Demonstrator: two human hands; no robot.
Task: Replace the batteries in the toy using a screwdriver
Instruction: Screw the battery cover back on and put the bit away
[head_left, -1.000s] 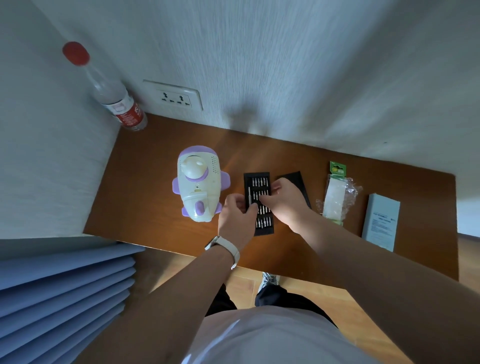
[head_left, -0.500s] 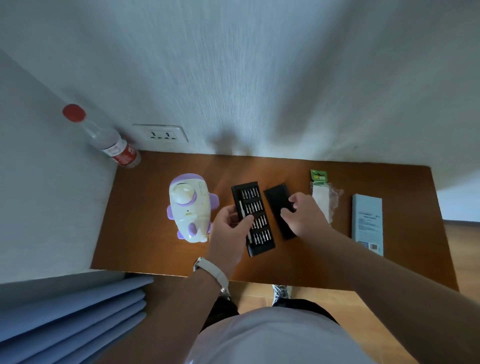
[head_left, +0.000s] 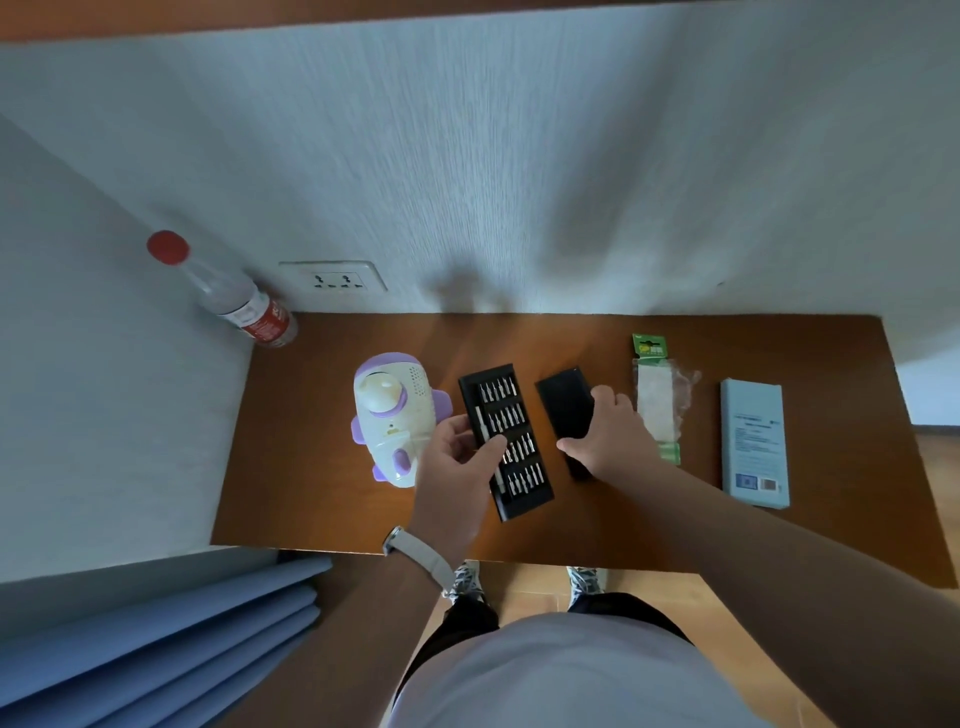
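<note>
A white and purple toy (head_left: 395, 415) lies on the brown table (head_left: 311, 467). Just right of it sits the open black screwdriver kit tray (head_left: 514, 447) with rows of bits and a silver driver handle (head_left: 483, 423) in its left slot. My left hand (head_left: 457, 467) grips the tray's left edge, fingers curled at its wall and thumb across the silver handle. To the right, my right hand (head_left: 605, 436) holds the black kit lid (head_left: 563, 402), which lies on the table. A battery pack (head_left: 657, 400) with a green header lies further right.
A light blue box (head_left: 756, 441) lies at the table's right end. A red-capped bottle (head_left: 234, 296) stands in the back left corner beside a wall socket (head_left: 335, 278). Blue folds of fabric (head_left: 156, 649) hang below the table's left front.
My right hand carried the lid off the tray to the right and set it on the table. My left hand stayed at the tray's left edge.
</note>
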